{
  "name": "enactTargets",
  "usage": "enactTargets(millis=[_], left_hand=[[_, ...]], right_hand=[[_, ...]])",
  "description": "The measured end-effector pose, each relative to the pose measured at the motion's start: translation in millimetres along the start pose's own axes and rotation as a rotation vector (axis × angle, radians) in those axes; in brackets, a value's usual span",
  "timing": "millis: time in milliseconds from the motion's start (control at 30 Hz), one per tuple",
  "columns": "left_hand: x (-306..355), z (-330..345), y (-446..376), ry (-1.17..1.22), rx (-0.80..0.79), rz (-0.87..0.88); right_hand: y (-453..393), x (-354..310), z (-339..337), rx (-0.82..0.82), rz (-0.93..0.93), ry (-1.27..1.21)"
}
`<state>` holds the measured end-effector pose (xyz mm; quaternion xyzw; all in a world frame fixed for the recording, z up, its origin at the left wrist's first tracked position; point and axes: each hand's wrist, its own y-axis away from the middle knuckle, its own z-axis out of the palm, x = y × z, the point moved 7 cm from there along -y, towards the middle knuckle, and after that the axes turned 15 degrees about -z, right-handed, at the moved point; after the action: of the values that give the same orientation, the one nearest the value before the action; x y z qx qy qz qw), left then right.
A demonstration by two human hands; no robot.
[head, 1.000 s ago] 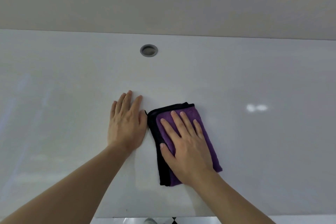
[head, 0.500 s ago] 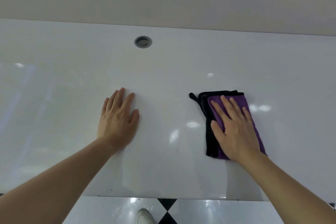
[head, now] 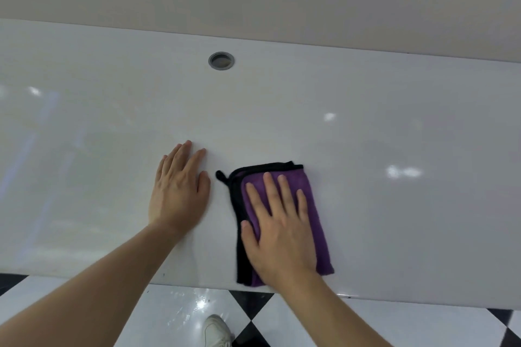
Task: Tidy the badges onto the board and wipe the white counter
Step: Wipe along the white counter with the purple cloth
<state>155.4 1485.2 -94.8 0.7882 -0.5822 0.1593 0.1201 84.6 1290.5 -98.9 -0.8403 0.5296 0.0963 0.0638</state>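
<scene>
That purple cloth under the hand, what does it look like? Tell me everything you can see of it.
The cloth is purple with a black edge binding and a small black loop at its far left corner. It looks like soft, fuzzy microfibre, folded into a narrow rectangle with a black layer showing along its left side. It lies flat on the white counter, its near end by the counter's front edge. The right hand presses on it with straight, spread fingers. The left hand lies beside it, not touching.

The right hand [head: 279, 231] hides the middle of the purple cloth [head: 315, 205], and the white shoe [head: 215, 331] below the counter [head: 394, 220] is cut off.
</scene>
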Motion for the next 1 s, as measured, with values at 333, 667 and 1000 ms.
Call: enactTargets(millis=[333, 667, 1000], left_hand=[[11, 0, 9, -0.042, 0.009, 0.014], [108, 45, 60, -0.042, -0.103, 0.083], [129, 60, 80, -0.123, -0.072, 0.079]], right_hand=[[13, 2, -1, -0.029, -0.084, -0.046], [52, 116, -29, -0.009, 0.012, -0.031], [92, 220, -62, 0.07, 0.103, -0.104]])
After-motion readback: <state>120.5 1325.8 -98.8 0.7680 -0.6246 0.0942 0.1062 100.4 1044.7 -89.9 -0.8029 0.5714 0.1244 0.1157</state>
